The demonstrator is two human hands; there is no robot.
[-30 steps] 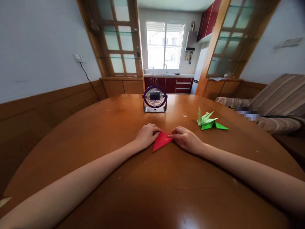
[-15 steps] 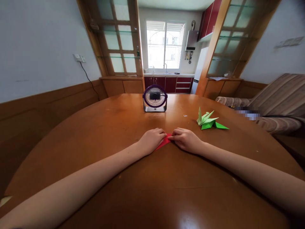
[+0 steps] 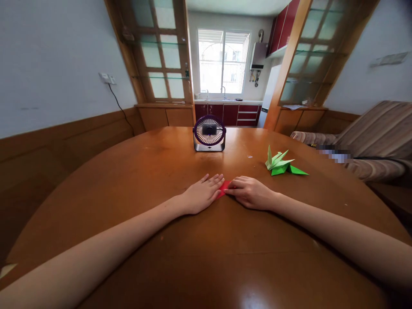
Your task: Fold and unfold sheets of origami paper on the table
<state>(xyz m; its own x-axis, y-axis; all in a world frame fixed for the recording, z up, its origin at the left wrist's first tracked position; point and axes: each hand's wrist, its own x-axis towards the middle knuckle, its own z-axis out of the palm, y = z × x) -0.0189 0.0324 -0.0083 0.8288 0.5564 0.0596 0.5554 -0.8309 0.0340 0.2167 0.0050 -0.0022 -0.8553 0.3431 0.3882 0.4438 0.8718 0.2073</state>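
A small piece of red folded paper [image 3: 224, 187] lies on the wooden table between my two hands. My left hand [image 3: 203, 194] rests flat over its left part, fingers stretched out and slightly spread. From the other side, my right hand [image 3: 249, 192] has its fingers bent together, with the thumb and fingertips on the paper's right edge. Much of the paper is hidden beneath my fingers. To the right, beyond my right hand, green folded-paper cranes [image 3: 279, 163] lie close together, one light and one darker.
A small purple desk fan [image 3: 209, 133] stands on the far part of the brown table [image 3: 206, 249]. A striped armchair [image 3: 380, 133] is beyond the right edge. A tiny scrap [image 3: 249, 156] lies near the cranes.
My left hand has gone from bent fingers at the paper to lying flat with fingers stretched over it. My right hand has shifted slightly left and stays on the paper.
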